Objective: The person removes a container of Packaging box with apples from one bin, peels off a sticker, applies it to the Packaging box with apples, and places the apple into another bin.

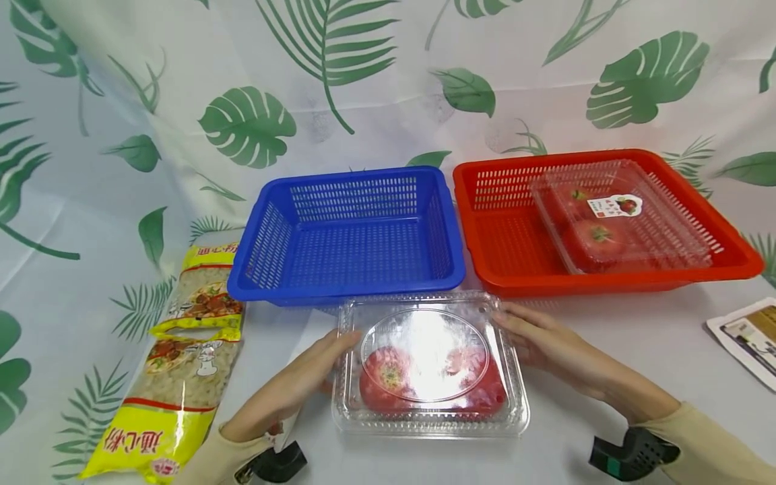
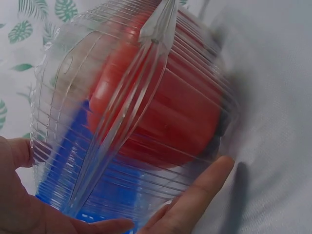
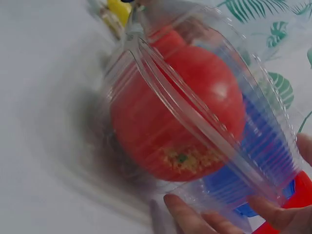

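Observation:
A clear plastic clamshell box (image 1: 433, 421) with red tomatoes (image 1: 388, 380) inside is in front of the blue basket (image 1: 339, 293). My left hand (image 1: 306, 374) grips its left side, thumb at the upper edge. On the opposite side my right hand (image 1: 548, 347) holds the box near its far right corner. Both wrist views show thumb and fingers around the ribbed wall, with a tomato (image 2: 165, 112) behind the plastic and another tomato (image 3: 180, 117) on the right. Glare hides part of the lid. Whether the base touches the table, I cannot tell.
The red basket (image 1: 606, 281) at the back right contains a similar labelled box of tomatoes (image 1: 642, 236). Two yellow bags of pasta, a nearer bag (image 1: 164, 391) and a farther bag (image 1: 209, 286), lie at left. A flat pack (image 1: 748, 337) lies at the right edge.

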